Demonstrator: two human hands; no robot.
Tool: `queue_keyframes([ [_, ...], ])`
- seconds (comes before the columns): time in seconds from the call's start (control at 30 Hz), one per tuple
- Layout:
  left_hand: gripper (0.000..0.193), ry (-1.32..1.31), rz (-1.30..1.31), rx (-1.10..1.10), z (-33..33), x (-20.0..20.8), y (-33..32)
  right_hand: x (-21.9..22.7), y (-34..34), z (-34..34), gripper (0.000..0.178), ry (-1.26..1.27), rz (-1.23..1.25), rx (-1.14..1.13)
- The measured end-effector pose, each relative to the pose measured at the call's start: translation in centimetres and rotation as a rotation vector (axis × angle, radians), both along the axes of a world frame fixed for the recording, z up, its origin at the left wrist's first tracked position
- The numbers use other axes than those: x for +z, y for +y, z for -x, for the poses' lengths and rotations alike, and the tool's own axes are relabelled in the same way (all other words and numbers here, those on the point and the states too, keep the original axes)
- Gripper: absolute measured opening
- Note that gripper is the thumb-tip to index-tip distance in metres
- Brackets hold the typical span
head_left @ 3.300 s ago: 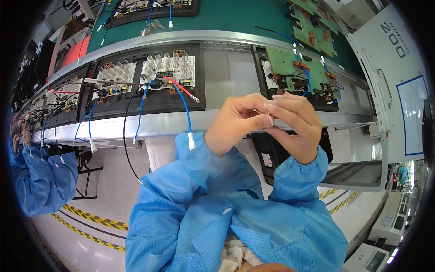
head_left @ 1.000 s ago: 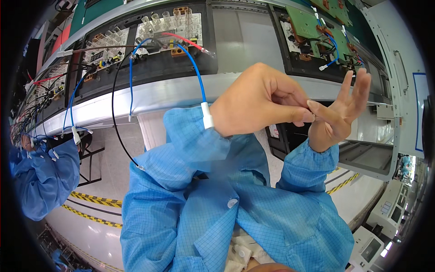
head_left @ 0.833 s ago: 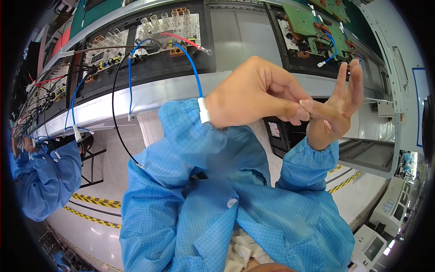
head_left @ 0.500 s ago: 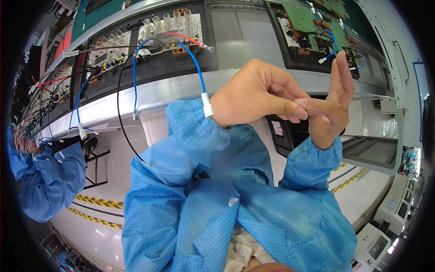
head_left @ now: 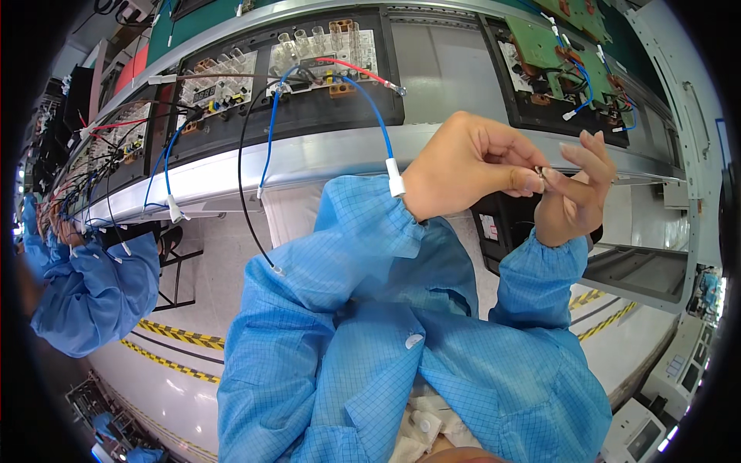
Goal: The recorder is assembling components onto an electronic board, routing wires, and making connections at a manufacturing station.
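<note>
My left hand [head_left: 467,166] reaches across in front of the line, its thumb and forefinger pinched together. My right hand [head_left: 575,202] meets it fingertip to fingertip, thumb and forefinger closed while the other fingers stand up. Between the touching fingertips a tiny dark piece [head_left: 542,174] shows, too small to name. By my left wrist hangs a blue wire [head_left: 376,108] with a white connector sleeve [head_left: 394,177] at its end. It comes from a circuit board [head_left: 359,55] in a black tray, which also carries a red wire [head_left: 355,68] with a ring terminal.
Another black tray with green circuit boards [head_left: 540,48] and blue wires lies at the far right. The metal rail [head_left: 324,147] runs along the near side. More wired boards [head_left: 220,81] stand at left, where a person in a blue smock [head_left: 100,289] works. A black wire [head_left: 242,162] hangs over my left sleeve.
The view has shifted, so the boards appear farther right. My right hand's raised fingers have bent inward, and a tiny dark piece now shows between my fingertips.
</note>
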State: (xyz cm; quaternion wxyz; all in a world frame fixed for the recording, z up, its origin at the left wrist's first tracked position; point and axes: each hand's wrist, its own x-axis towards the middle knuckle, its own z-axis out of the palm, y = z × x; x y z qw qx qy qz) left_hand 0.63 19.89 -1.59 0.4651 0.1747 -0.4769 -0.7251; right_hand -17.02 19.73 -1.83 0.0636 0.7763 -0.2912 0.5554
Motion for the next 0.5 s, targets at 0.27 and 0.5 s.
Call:
queue_keyframes([
  [0.27,0.018,-0.068,0.019,0.070,-0.6,-0.1,-0.2,-0.2,0.3,-0.6,0.020,0.070,-0.070,-0.083],
  [0.5,0.017,-0.070,0.020,0.143,-0.8,-0.3,0.0,0.7,-0.4,-0.3,0.013,0.233,-0.033,-0.040],
])
